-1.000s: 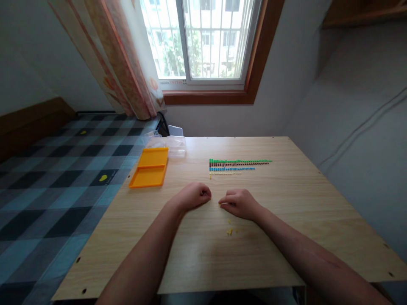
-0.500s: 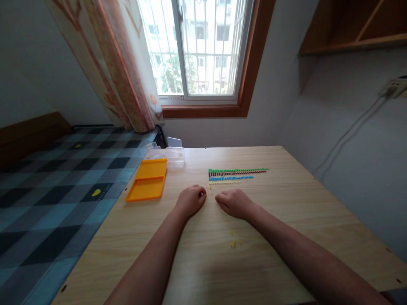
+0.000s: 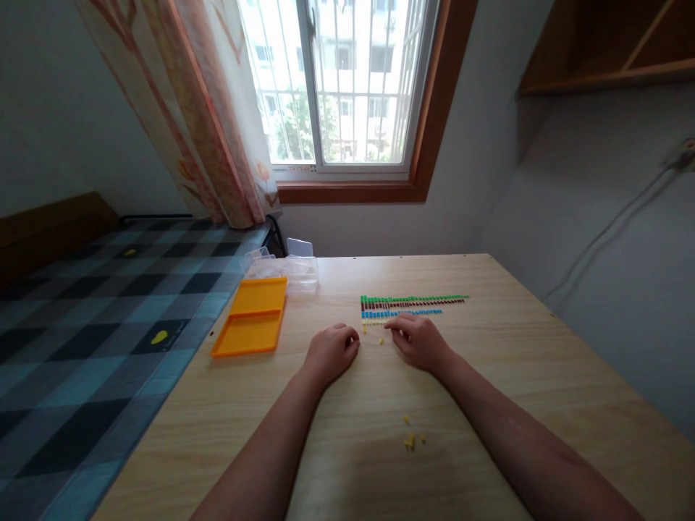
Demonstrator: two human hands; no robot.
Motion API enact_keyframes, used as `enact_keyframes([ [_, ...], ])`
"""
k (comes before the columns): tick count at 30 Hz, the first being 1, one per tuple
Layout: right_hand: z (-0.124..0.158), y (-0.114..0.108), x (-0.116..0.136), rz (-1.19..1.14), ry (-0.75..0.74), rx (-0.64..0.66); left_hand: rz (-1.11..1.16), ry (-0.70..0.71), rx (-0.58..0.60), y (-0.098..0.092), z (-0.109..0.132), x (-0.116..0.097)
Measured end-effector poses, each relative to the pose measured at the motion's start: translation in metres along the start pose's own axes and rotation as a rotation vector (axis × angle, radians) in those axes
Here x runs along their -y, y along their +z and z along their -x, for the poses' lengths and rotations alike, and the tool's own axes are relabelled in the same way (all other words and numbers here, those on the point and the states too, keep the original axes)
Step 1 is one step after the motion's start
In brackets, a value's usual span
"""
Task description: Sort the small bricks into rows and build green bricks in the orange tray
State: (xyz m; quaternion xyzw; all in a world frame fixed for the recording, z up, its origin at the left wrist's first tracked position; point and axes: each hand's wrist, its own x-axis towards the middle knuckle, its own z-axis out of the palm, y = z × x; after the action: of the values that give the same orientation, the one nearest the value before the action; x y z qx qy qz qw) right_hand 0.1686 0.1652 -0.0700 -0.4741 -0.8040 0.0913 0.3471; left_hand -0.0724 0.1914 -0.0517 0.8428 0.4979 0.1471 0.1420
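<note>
My left hand [image 3: 333,352] rests on the table with its fingers curled in toward the thumb. Whether anything tiny is between the fingertips I cannot make out. My right hand [image 3: 419,343] has its fingers a little apart, index finger stretched toward the row of small yellow pieces [image 3: 372,324], partly covering it. Between the hands lies a loose yellow piece [image 3: 381,341]. Beyond the fingers run rows of small green pieces [image 3: 413,298], brown pieces [image 3: 410,305] and blue pieces [image 3: 374,315], lined up at their left ends.
Several loose yellow pieces [image 3: 411,441] lie nearer me, between my forearms. On the left of the table [image 3: 521,405] is an orange two-part tray [image 3: 253,333], with clear plastic boxes [image 3: 298,275] behind it. A checkered bed [image 3: 108,318] adjoins the left side.
My right hand has moved right and slightly forward, its fingers parting from a closed pinch. A yellow piece now shows on the table between the hands. The view has shifted slightly.
</note>
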Motion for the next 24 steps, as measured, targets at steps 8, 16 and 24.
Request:
enact_keyframes([
  [8, 0.002, 0.001, -0.003, 0.000, -0.058, 0.086, 0.006, -0.018, -0.020, 0.003, 0.000, -0.001],
  [16, -0.009, 0.012, 0.002, 0.139, -0.055, 0.136, -0.018, -0.044, -0.013, 0.004, 0.000, -0.003],
  [24, -0.019, 0.029, -0.002, 0.112, -0.003, 0.093, -0.019, -0.037, -0.020, 0.003, 0.001, -0.003],
])
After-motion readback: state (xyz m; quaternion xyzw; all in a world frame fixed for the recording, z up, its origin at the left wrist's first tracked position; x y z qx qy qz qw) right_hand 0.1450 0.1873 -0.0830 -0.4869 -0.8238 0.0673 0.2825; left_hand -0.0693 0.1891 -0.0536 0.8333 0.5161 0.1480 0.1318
